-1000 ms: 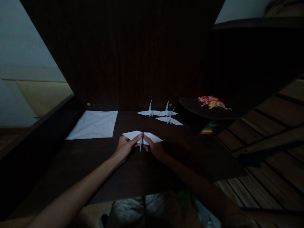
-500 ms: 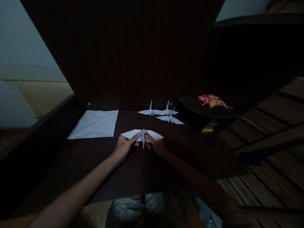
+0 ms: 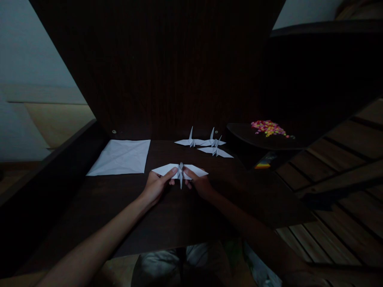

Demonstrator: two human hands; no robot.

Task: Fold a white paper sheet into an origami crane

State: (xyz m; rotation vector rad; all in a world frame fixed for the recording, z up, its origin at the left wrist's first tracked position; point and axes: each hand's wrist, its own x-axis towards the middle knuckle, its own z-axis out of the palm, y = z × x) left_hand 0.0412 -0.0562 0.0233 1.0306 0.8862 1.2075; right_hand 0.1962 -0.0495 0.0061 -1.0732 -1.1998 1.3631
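Note:
Between my two hands is a white paper crane point(image 3: 181, 172), its wings spread to both sides and a narrow point directed toward me. My left hand point(image 3: 157, 184) pinches the left wing near the body, thumb on top. On the other wing, my right hand point(image 3: 201, 184) grips the same way, thumb close to the centre fold. The fingers underneath are partly hidden by the paper. Beyond the hands, three finished-looking paper cranes stand close together: one crane point(image 3: 190, 142) at left, another crane point(image 3: 212, 141) behind, and a third crane point(image 3: 216, 151) in front.
A creased white paper sheet point(image 3: 121, 157) lies flat at the left of the dark desk point(image 3: 125, 223). Small colourful pieces point(image 3: 269, 128) are heaped on a raised corner shelf point(image 3: 242, 133) at right. A dark side board point(image 3: 56, 163) borders the left.
The crane's wings appear spread very slightly wider, with both hands keeping their pinch. The whole view has shifted a little; the other things lie as before.

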